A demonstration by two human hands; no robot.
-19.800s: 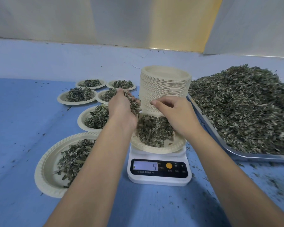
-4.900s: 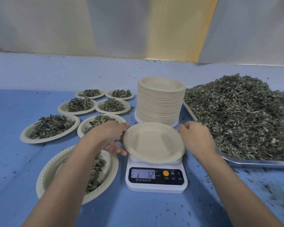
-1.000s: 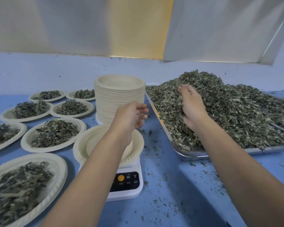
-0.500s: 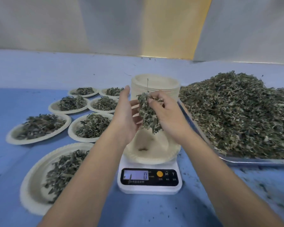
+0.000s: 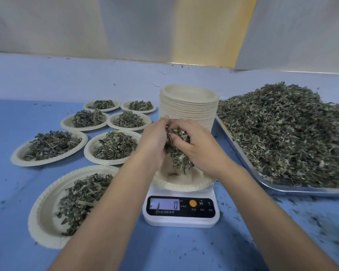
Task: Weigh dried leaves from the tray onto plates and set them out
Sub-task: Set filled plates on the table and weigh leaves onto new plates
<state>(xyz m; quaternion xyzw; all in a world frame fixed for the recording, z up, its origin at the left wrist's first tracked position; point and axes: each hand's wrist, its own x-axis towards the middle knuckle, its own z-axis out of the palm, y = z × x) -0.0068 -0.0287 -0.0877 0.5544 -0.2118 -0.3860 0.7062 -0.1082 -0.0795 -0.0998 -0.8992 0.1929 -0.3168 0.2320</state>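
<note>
A beige paper plate (image 5: pixel 181 185) sits on the white digital scale (image 5: pixel 179 211), whose display reads 0. Just above the plate hangs a clump of dried leaves (image 5: pixel 179 153), cupped between both hands. My right hand (image 5: pixel 197 146) grips the clump from the right with curled fingers. My left hand (image 5: pixel 155 141) presses against it from the left. A few leaf bits lie on the plate. The metal tray (image 5: pixel 248 169) at the right holds a big heap of dried leaves (image 5: pixel 286 137).
A tall stack of empty paper plates (image 5: pixel 189 106) stands behind the scale. Several filled plates lie on the blue table to the left, the nearest one (image 5: pixel 47 218) by my left forearm. Leaf crumbs litter the table at the lower right.
Half a second ago the hands held the clump higher and looser; both have lowered toward the plate and closed tighter around the leaves. The scale still reads 0.
</note>
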